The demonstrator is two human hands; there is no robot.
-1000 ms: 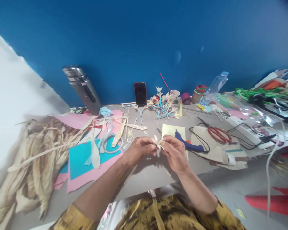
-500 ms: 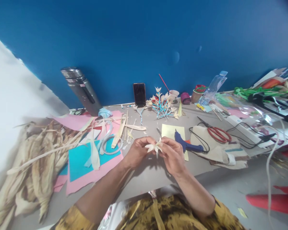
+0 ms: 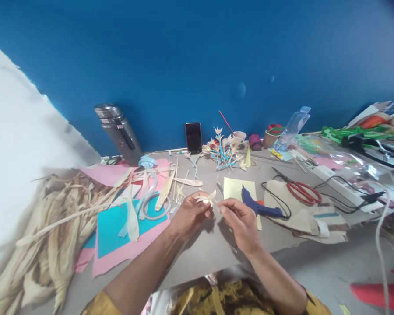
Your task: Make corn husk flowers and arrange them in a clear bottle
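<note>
Between the thumb and fingers of my left hand (image 3: 189, 214) is a small cream flower (image 3: 207, 199) made of pale husk-like petals, its petals spread upward. My right hand (image 3: 241, 221) is just to its right, thumb and forefinger pinched together a little apart from the petals. Whatever is in that pinch, if anything, is too small to name. A blue glue gun (image 3: 259, 204) lies beside my right hand, partly over a yellow paper sheet (image 3: 238, 186). Farther back stands a bunch of similar cream flowers on blue-wrapped stems (image 3: 221, 153).
Dried husks (image 3: 52, 227) and blue paper (image 3: 110, 227) are on the left, near a steel flask (image 3: 123, 135). A phone (image 3: 193, 138) leans against the wall. Red-handled scissors (image 3: 304, 192) lie on brown fabric-like material (image 3: 298, 210) at right, near a power strip (image 3: 335, 181) with cables.
My right hand has come away from the flower toward the right. The flower stays in my left hand and has tilted. The whole view has shifted slightly.
</note>
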